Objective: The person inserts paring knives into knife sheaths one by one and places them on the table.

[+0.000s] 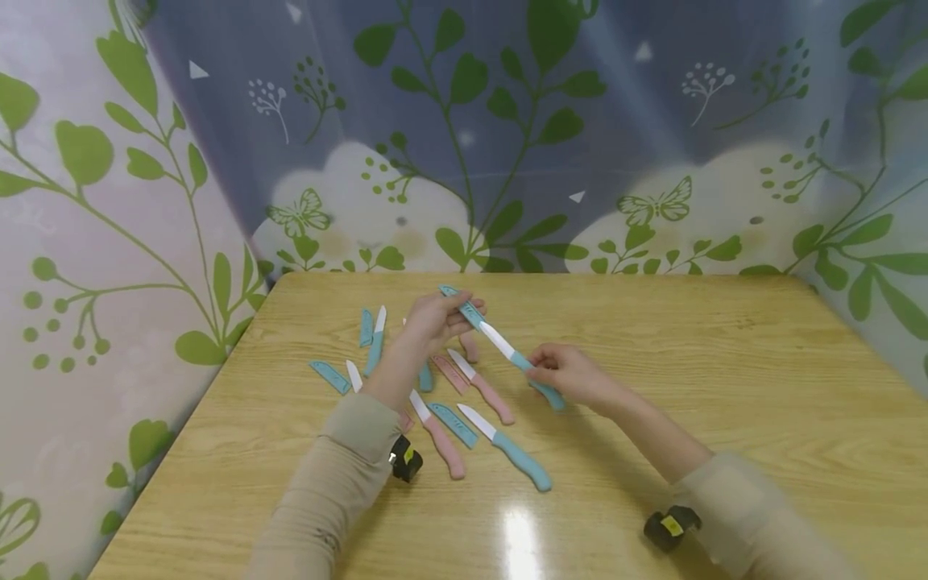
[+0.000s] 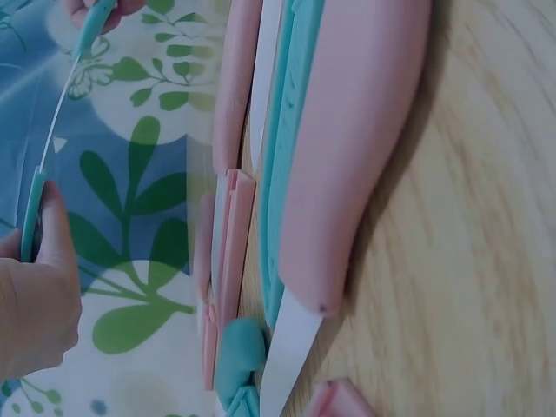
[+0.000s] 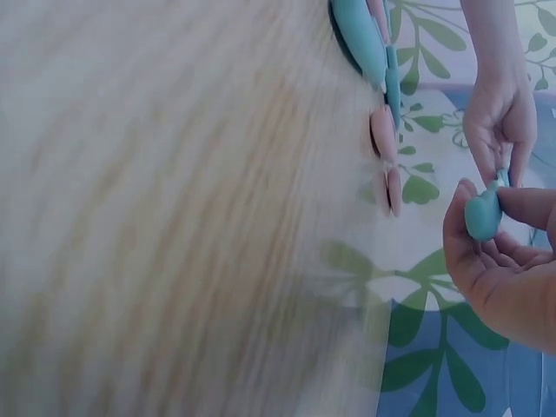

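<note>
Above the table, my left hand (image 1: pixel 432 320) pinches a light-blue knife sheath (image 1: pixel 464 306) between thumb and fingers. My right hand (image 1: pixel 576 377) grips the light-blue handle of a small knife (image 1: pixel 544 390), its white blade pointing up and left toward the sheath. Blade and sheath lie in one line, and the blade's tip end meets the sheath's mouth. In the left wrist view a long stretch of the white blade (image 2: pixel 59 113) shows between handle and sheath. The right wrist view shows the rounded handle end (image 3: pixel 483 217) between the right thumb and fingers.
Under and around the left forearm lie several knives and sheaths, among them a blue knife (image 1: pixel 520 461), a blue sheath (image 1: pixel 454 425), pink knives (image 1: pixel 444 447) and a pink sheath (image 1: pixel 451 374). Farther left are another blue knife (image 1: pixel 375 350) and sheath (image 1: pixel 329 376). A patterned curtain (image 1: pixel 507 161) hangs behind the wooden table (image 1: pixel 761 362).
</note>
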A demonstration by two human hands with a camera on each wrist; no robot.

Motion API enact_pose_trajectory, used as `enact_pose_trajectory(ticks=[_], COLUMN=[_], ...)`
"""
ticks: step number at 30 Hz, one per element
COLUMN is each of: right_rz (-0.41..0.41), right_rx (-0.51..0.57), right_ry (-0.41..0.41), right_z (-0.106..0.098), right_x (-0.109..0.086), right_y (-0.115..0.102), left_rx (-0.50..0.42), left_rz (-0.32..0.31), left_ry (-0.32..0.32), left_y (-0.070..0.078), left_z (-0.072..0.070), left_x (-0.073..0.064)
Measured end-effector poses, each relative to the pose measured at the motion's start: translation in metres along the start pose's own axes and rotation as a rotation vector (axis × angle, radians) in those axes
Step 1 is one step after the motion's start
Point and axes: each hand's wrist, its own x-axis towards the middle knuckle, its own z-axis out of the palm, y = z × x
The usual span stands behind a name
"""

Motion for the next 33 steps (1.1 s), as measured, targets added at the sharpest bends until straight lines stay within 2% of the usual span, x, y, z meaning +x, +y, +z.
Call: enact_pose_trajectory(ticks=[6, 17, 25, 33], right_rz=[0.018, 0.031, 0.001, -0.004], right_rx=[0.118, 0.184, 0.202, 0.241], right_ry=[0.025, 0.086, 0.084, 0.09], right_z=[0.009, 0.017, 0.017, 0.018], right_x=[0.0, 0.003, 0.005, 0.006], right_y=[-0.006, -0.011, -0.013, -0.016], left_rx=[-0.03, -0.007, 0.002, 0.024], left_rz=[0.015, 0.013, 0.014, 0.007], left_ry=[0.038, 0.056, 0.034, -0.017], left_y=[-0.001, -0.003, -0.002, -0.004], left_z=[0.005, 0.007, 0.01, 0.014], left_x=[0.0, -0.002, -0.002, -0.005])
